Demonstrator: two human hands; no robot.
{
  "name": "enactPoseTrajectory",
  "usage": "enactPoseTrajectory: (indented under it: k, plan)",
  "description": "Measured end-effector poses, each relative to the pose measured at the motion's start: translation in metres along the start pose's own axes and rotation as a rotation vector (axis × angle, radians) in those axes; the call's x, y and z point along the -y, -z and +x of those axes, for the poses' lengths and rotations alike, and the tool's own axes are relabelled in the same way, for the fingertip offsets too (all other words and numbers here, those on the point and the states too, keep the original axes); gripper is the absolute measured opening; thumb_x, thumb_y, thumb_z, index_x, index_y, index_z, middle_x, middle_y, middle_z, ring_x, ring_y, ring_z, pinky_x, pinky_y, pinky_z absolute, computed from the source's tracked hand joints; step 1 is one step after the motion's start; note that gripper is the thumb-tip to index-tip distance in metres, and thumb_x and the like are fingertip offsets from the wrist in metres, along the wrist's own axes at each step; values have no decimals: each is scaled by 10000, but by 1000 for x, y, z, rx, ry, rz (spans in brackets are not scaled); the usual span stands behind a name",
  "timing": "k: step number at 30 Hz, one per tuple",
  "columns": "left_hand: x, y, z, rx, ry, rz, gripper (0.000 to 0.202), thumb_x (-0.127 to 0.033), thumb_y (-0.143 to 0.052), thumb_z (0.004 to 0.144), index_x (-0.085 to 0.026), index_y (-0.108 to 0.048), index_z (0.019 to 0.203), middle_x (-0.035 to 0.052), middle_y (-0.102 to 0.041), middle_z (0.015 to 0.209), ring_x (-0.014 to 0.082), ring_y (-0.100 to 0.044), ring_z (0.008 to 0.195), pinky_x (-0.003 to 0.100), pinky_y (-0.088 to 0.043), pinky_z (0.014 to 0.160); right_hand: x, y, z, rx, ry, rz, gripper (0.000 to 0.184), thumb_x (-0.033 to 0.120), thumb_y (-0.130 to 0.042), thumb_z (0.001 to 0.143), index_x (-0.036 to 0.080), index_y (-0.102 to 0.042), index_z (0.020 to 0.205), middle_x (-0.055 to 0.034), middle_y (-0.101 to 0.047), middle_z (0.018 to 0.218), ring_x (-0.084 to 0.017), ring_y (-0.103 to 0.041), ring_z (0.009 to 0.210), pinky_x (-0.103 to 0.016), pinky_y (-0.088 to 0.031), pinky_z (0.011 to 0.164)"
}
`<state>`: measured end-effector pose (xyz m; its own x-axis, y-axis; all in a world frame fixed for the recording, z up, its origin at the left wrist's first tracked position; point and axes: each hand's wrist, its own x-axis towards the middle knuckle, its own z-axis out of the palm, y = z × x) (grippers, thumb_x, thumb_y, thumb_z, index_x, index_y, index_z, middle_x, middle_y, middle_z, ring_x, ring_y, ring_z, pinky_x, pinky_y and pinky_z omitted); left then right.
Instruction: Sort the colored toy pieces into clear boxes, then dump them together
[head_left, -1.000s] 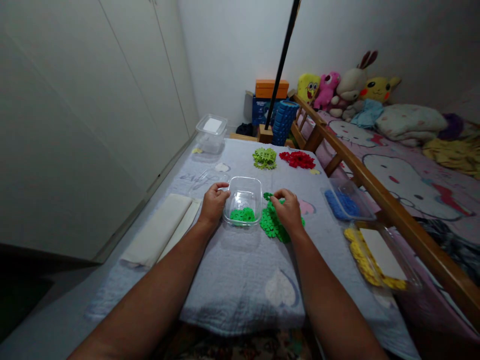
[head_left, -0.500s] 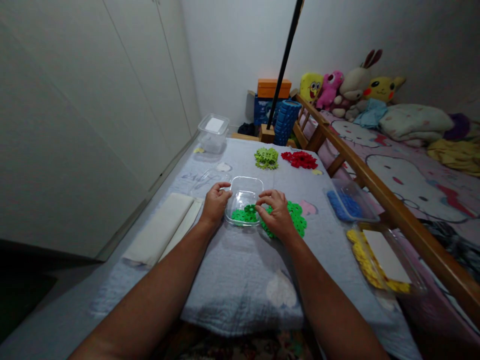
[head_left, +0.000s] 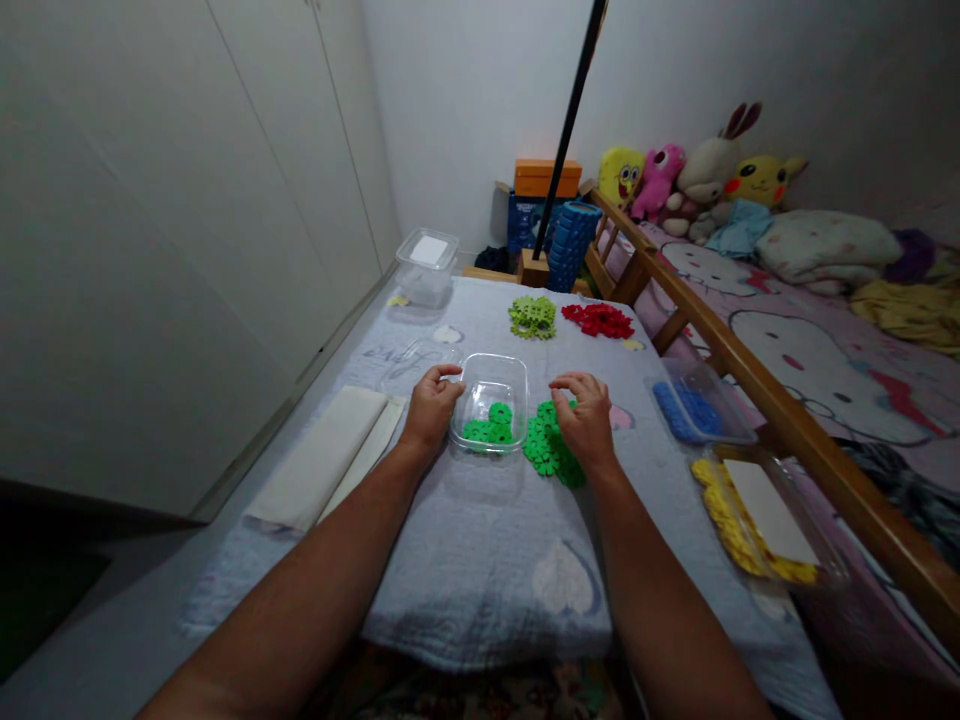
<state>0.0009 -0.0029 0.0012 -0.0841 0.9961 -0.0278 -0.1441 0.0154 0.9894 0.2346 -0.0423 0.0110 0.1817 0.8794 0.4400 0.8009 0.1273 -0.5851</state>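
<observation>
In the middle of the table stands a clear plastic container (head_left: 491, 372), with several green snowflake discs (head_left: 487, 432) lying in its near part. At its left wall is my left hand (head_left: 433, 405), thumb and fingers closed on the rim. My right hand (head_left: 586, 412) hovers to the right of the container, thumb and fingers apart, with nothing seen between them. Beneath and beside it lies a pile of green snowflake discs (head_left: 541, 445), partly covered by the hand.
Farther back lie light-green discs (head_left: 532, 317) and red discs (head_left: 598, 320). Along the right edge are a container of blue pieces (head_left: 690, 408) and one of yellow pieces (head_left: 724, 520). A folded cloth (head_left: 326, 455) lies left; a lidded container (head_left: 427, 265) stands behind. A wooden bed rail (head_left: 720, 370) borders the right.
My right hand has moved right, from the container's right rim to above the green pile. A green disc it held now lies in the container. My left hand has stayed put.
</observation>
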Motion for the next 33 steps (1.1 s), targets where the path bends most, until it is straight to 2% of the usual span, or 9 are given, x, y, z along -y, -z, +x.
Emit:
enactPoseTrajectory:
  k: [4, 8, 11, 15, 23, 27, 30, 33]
  plan:
    - [-1, 0, 0, -4, -4, 6, 402, -339, -709, 662, -168, -645, 1020, -114, -386, 529, 98, -304, 479, 246, -211, 486, -7, 2, 1, 123, -137, -251, 277, 234, -601, 899, 207, -794, 1097, -127, -698, 1311, -349, -522, 1271, -518, -343, 1116]
    - [1, 0, 1, -6, -9, 6, 409, -346, -709, 660, -165, -647, 1022, -115, -387, 533, 96, -303, 480, 246, -210, 488, -5, 1, -2, 262, -163, -421, 385, 193, -588, 879, 203, -771, 1217, -135, -634, 1457, -363, -472, 1354, -530, -310, 1144]
    - [1, 0, 2, -1, -11, 1, 412, -350, -709, 661, -165, -644, 1023, -117, -381, 531, 96, -296, 482, 245, -207, 489, -1, 0, -4, 315, -176, -480, 410, 186, -569, 878, 192, -760, 1240, -137, -615, 1490, -368, -454, 1381, -544, -297, 1153]
    - [2, 0, 2, -5, -16, 3, 408, -348, -711, 665, -166, -645, 1024, -115, -381, 531, 99, -298, 487, 246, -207, 489, 0, 1, -3, 342, -192, -482, 364, 184, -570, 874, 186, -772, 1177, -133, -627, 1477, -371, -457, 1385, -554, -290, 1166]
    - [2, 0, 1, -3, -20, 5, 403, -341, -712, 672, -164, -645, 1027, -117, -367, 528, 97, -289, 486, 245, -197, 490, -5, -1, -3, 297, -168, -429, 315, 155, -573, 876, 225, -792, 1091, -116, -692, 1355, -351, -499, 1330, -523, -314, 1131]
    - [3, 1, 2, 0, -19, 7, 400, -340, -711, 670, -166, -647, 1024, -113, -381, 531, 99, -298, 487, 244, -206, 487, -11, -3, -1, 237, -146, -368, 261, 183, -573, 912, 215, -803, 1031, -133, -735, 1242, -346, -556, 1238, -526, -339, 1095]
    - [4, 1, 2, -3, -21, 13, 396, -345, -711, 672, -170, -651, 1022, -108, -396, 533, 100, -304, 484, 245, -209, 486, -14, -3, 3, 120, -110, -176, 234, 213, -561, 918, 201, -784, 987, -135, -756, 1098, -318, -610, 1122, -503, -397, 1049]
    - [3, 1, 2, -4, -17, 11, 391, -346, -715, 673, -173, -651, 1018, -113, -378, 530, 97, -296, 478, 243, -204, 487, -11, -4, 3, -5, -25, 174, 206, 273, -581, 906, 214, -734, 1031, -95, -747, 1040, -272, -647, 1027, -431, -472, 971]
